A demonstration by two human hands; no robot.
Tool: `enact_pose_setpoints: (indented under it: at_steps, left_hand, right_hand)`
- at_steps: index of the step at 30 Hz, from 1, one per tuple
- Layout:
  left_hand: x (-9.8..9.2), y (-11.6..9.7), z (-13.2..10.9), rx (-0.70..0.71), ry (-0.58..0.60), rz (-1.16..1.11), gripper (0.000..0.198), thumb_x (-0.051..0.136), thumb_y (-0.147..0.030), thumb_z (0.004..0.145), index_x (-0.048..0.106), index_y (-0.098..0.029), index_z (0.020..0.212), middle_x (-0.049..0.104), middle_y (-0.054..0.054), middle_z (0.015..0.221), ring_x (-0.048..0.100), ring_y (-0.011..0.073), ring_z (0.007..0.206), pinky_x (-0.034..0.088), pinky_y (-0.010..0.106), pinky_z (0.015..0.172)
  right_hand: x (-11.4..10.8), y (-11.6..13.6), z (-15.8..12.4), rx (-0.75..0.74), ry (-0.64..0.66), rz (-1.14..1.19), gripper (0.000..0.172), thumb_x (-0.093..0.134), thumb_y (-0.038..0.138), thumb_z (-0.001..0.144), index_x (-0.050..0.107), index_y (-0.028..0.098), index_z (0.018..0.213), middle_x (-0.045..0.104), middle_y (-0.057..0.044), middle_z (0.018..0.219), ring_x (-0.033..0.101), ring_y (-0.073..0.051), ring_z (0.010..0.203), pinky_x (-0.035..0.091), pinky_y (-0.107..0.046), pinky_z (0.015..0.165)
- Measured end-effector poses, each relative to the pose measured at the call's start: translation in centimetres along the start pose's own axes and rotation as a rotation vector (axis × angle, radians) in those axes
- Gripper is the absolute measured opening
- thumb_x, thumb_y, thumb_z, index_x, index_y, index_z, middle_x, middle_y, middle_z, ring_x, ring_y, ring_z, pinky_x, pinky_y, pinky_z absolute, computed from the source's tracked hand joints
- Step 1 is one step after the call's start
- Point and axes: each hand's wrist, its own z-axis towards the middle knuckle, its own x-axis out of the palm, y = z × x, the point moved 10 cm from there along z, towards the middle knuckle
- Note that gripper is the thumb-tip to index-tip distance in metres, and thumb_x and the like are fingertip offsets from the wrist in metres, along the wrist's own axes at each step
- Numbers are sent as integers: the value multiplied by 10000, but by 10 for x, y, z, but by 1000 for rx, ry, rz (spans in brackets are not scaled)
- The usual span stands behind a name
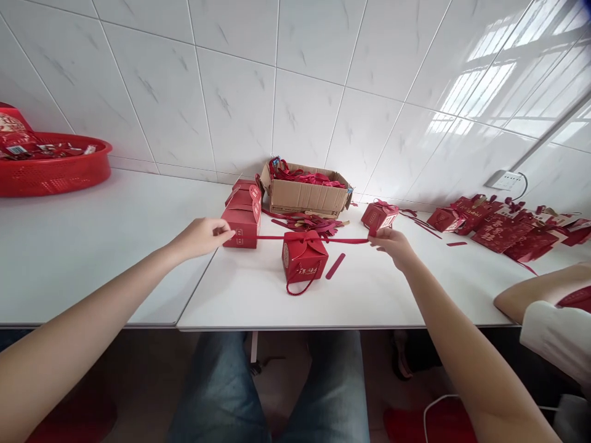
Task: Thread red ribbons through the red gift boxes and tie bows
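Observation:
A small red gift box [302, 261] with a rope handle hanging over its front stands before me on the white table. A red ribbon [351, 240] runs stretched nearly level across the top of that box. My left hand [203, 237] pinches its left end, in front of a taller red box [243, 212]. On the other side my right hand [390, 241] grips the right end, just before another small red box [379, 215]. Close to the gift box's right side lies a flat dark red strip [335, 266].
At the wall stands a cardboard box [307, 194] full of red ribbons, with a loose ribbon pile [314, 224] before it. A red plastic basket [55, 172] sits far left. Several red boxes and bags [498, 231] crowd the right, near another person's arm [540, 289].

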Motion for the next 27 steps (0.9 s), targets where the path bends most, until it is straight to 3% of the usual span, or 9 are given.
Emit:
enact_pose_setpoints:
  at_steps: [2,5,8,10,12,14,17,22,27]
  left_hand:
    - [12,19,-7,-46,63,50,289,559,-465,754,574,-210,620,583,-12,595,491,151,541,350,262,552]
    - [20,21,-13,-78,77,150,234,538,-448,758,585,-220,732,593,-7,634,521,165,566,350,266,541]
    - [11,-5,-14,-81,-68,274,230,521,-433,780,571,-242,900,564,-13,625,525,179,578,321,268,515]
    - [13,-35,-13,0,-139,237,240,508,-442,804,567,-232,905,571,-2,659,541,181,621,352,273,547]
    - [32,-68,-10,142,-61,15,317,551,-489,792,562,-218,957,622,19,812,585,179,714,442,282,643]
    - [57,-87,-6,174,74,-199,446,579,-545,781,538,-219,1083,622,67,1110,620,210,933,498,313,759]
    - [86,-105,0,214,180,-282,500,604,-534,779,532,-218,1159,549,110,1288,575,267,1114,512,384,844]
    - [97,-98,18,247,181,-308,481,656,-476,757,542,-227,1152,548,97,1290,548,273,1161,492,432,926]
    - [89,-85,35,293,153,-287,296,639,-453,777,591,-212,943,610,67,1135,579,240,1062,477,413,916]
  right_hand:
    - [2,-22,-3,51,52,-20,350,802,420,539,578,173,644,645,-41,700,633,-183,721,496,-324,673]
    - [11,-32,-5,88,90,-70,376,800,401,560,658,169,820,695,-103,864,667,-238,814,528,-372,716]
    - [11,-16,-3,47,-42,-137,616,775,416,607,591,203,1155,613,-164,1221,620,-304,1040,517,-449,818]
    - [18,12,-4,-81,-109,-166,620,736,421,667,545,231,1226,532,-145,1344,564,-298,1151,494,-456,897]
    - [44,48,-9,-295,-36,-192,437,679,411,742,609,223,1130,588,-124,1265,587,-276,1118,504,-443,894]
    - [80,72,-16,-441,145,-207,290,650,403,785,666,225,1014,632,-104,1178,610,-254,1073,523,-417,861]
    - [122,82,-20,-482,310,-227,307,667,398,784,679,213,1029,636,-106,1158,642,-191,860,542,-367,747]
    - [156,65,-12,-375,373,-147,365,693,433,756,686,201,1037,677,-76,1037,598,-164,786,497,-322,673]
    - [170,73,-10,-468,357,-33,219,684,396,774,734,227,904,670,-67,1047,589,-164,829,477,-327,710]
